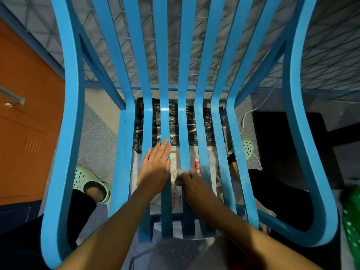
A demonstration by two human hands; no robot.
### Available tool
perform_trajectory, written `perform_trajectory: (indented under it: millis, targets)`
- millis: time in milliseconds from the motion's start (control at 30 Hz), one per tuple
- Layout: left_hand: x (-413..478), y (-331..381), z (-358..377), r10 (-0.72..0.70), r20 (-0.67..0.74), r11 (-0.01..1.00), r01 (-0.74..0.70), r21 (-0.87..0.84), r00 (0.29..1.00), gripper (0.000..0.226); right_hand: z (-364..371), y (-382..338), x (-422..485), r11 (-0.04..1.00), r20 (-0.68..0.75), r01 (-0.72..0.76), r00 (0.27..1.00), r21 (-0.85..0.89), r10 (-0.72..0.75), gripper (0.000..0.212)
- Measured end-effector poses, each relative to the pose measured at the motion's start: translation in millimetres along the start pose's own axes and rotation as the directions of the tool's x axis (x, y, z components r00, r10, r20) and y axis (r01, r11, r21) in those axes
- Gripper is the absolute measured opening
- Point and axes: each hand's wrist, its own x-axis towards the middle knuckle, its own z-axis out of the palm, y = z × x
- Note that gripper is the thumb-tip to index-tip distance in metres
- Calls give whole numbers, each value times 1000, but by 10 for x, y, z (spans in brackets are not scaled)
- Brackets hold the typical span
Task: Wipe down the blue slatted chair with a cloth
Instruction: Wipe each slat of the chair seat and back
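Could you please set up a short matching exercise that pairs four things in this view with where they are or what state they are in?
Things:
1. left hand
2. right hand
3. black plastic bag
4. orange cabinet

Places or states:
A. on the floor, seen between the chair's slats
B. closed around a small cloth
C. flat and open on the seat slats
D. at the far left of the view

Pairs: 1-C, 2-B, 3-A, 4-D

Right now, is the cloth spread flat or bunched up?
Bunched up: the cloth shows only as a small grey wad in the right hand, pressed against a chair slat.
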Motion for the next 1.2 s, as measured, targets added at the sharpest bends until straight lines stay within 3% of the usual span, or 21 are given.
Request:
perform_trajectory:
  millis: [100, 200, 567, 800, 967, 1033, 1133, 1200]
  targets:
    - [135, -36, -42, -39, 45, 999, 41, -32, 998, 52, -152, -39, 240, 994, -70, 51, 996, -95, -58, 28]
    - [442, -107, -102, -127, 82, 991, 131, -40, 989, 57, -252, 23, 530, 992, -154, 106, 981, -66, -115, 19]
    - [582, -160, -18, -81, 3, 995, 81, -61, 997, 55, -939, 69, 1763, 998, -216, -29, 976, -64, 14, 23]
    - [614, -181, -36, -61, -99, 996, 55, -64, 993, 53, -1271, -29, 2120, 983, -313, 55, 943, -174, -109, 31]
    - [599, -183, 8, -50, -133, 998, 46, -32, 990, 53, -1026, -4, 1874, 978, -214, -18, 976, -206, -27, 39]
    - [607, -183, 13, -52, -120, 999, 52, -4, 991, 53, -1005, -58, 1758, 963, -42, 19, 999, -269, -31, 39]
    - [589, -186, 36, -50, -123, 998, 54, 31, 991, 53, -1028, -137, 1612, 944, 237, 135, 969, -303, -63, 19]
    - [585, -185, 53, -51, -116, 998, 54, 28, 992, 53, -1149, -156, 1689, 947, 156, 162, 980, -277, -122, 21]
